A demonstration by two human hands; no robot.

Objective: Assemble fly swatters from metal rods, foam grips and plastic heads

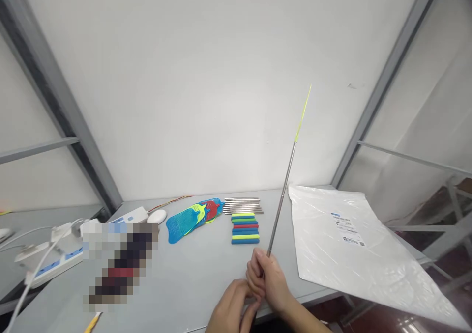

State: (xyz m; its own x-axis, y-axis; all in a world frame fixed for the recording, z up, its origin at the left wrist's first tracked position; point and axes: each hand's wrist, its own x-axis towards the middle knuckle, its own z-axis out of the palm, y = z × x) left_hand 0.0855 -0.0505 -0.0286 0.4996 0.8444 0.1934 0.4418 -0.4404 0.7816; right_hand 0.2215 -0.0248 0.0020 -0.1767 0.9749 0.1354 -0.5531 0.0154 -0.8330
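My right hand (272,281) is wrapped round the lower part of a fly swatter (283,195), which leans up and to the right. Its thin metal rod carries a yellow-green head (303,114), seen edge-on. Just below and to the left, my left hand (232,306) is closed at the swatter's bottom end, fingers touching the right hand. The grip is mostly hidden by my fingers. Beyond my hands lie a row of coloured handles (245,234), several metal rods (241,205) and overlapping mesh swatter heads (186,223) in blue, yellow and red.
A white plastic bag (324,235) with a label covers the table's right side and hangs past its edge. To the left are white power strips (62,264) with cables, a round white device (157,217) and a blurred-out item (123,264). A white wall (221,102) rises behind.
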